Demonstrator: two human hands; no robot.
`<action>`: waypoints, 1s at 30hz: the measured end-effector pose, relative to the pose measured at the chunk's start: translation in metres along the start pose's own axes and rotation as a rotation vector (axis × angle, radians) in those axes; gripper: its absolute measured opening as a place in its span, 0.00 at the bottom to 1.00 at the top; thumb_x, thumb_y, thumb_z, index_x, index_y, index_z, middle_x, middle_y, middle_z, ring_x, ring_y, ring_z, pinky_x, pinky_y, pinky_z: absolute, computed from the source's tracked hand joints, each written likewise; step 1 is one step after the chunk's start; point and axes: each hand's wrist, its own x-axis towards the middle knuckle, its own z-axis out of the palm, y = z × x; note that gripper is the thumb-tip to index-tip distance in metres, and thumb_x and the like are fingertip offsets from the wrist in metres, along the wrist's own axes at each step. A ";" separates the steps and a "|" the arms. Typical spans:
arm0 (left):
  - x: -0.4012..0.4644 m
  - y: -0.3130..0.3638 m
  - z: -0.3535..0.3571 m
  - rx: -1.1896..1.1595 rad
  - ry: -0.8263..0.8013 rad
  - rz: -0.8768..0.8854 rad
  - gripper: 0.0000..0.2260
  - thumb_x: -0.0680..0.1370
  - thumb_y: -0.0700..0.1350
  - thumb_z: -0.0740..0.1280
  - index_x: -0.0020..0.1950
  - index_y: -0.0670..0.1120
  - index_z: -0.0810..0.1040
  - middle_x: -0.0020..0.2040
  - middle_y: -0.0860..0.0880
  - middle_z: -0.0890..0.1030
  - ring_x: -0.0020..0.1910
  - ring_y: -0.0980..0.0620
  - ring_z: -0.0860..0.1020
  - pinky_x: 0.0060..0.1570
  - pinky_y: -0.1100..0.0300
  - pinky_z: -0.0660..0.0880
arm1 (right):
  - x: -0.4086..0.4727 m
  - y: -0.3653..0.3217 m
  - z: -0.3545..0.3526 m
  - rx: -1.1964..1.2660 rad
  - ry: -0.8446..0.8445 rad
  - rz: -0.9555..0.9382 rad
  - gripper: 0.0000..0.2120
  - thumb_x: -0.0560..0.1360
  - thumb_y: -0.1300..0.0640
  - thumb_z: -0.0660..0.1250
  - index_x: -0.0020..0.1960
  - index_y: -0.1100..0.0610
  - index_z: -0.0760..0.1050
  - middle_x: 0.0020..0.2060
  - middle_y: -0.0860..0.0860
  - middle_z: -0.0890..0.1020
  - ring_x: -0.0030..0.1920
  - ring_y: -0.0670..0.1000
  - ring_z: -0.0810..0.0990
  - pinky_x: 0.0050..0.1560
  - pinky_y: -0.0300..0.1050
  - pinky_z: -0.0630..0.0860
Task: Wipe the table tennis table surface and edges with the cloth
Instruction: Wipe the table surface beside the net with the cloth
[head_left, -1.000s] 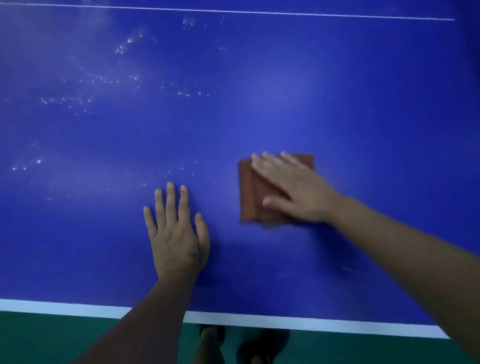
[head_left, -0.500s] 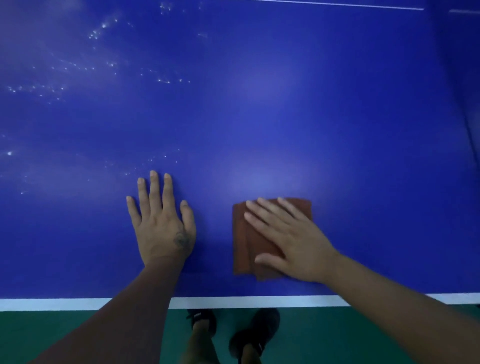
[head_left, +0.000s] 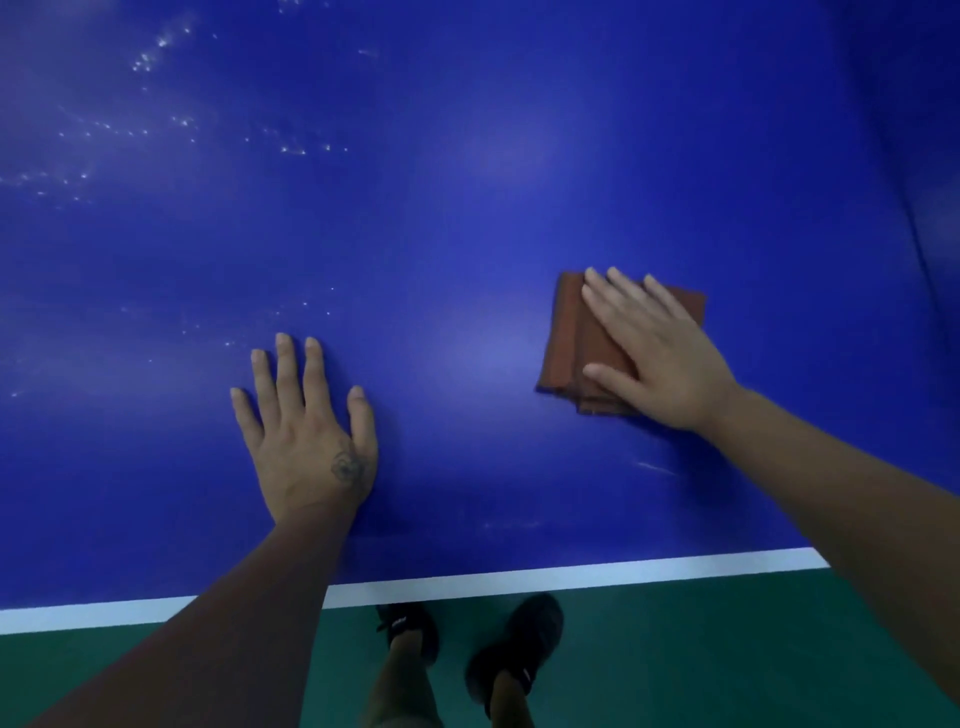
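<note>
The blue table tennis table (head_left: 467, 208) fills most of the view, with its white edge line (head_left: 519, 577) near me. A folded brown cloth (head_left: 571, 343) lies flat on the surface at the right. My right hand (head_left: 654, 353) presses on it with straight fingers and covers its right part. My left hand (head_left: 311, 431) rests flat on the bare table, fingers spread, well left of the cloth. White specks and droplets (head_left: 156, 130) dot the far left of the surface.
Green floor (head_left: 727, 649) lies below the table's near edge. My two feet in black shoes (head_left: 467, 639) stand just under that edge. A darker fold or shadow line (head_left: 914, 208) runs down the table's far right.
My right hand slid the cloth toward the near edge, then away and to the right. My left hand stayed flat on the table. The view shifted a little.
</note>
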 end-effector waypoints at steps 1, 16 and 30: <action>0.000 0.000 0.000 -0.002 0.000 0.001 0.33 0.84 0.58 0.52 0.87 0.44 0.60 0.88 0.44 0.56 0.88 0.42 0.50 0.85 0.38 0.45 | -0.017 -0.011 0.002 0.001 -0.006 -0.011 0.39 0.83 0.33 0.53 0.85 0.54 0.51 0.85 0.48 0.51 0.85 0.50 0.50 0.82 0.61 0.54; 0.000 -0.003 0.002 -0.020 -0.004 0.011 0.33 0.85 0.60 0.50 0.87 0.45 0.58 0.88 0.44 0.54 0.88 0.42 0.48 0.85 0.38 0.44 | -0.011 0.006 -0.012 0.077 -0.068 0.277 0.37 0.85 0.38 0.53 0.85 0.57 0.50 0.85 0.52 0.50 0.85 0.53 0.48 0.83 0.59 0.48; 0.000 -0.010 0.012 -0.039 0.026 0.035 0.32 0.86 0.59 0.52 0.87 0.45 0.57 0.88 0.44 0.55 0.87 0.42 0.48 0.84 0.36 0.45 | -0.146 -0.157 0.025 0.152 0.039 0.432 0.38 0.84 0.35 0.55 0.85 0.56 0.53 0.85 0.49 0.52 0.85 0.54 0.51 0.82 0.62 0.53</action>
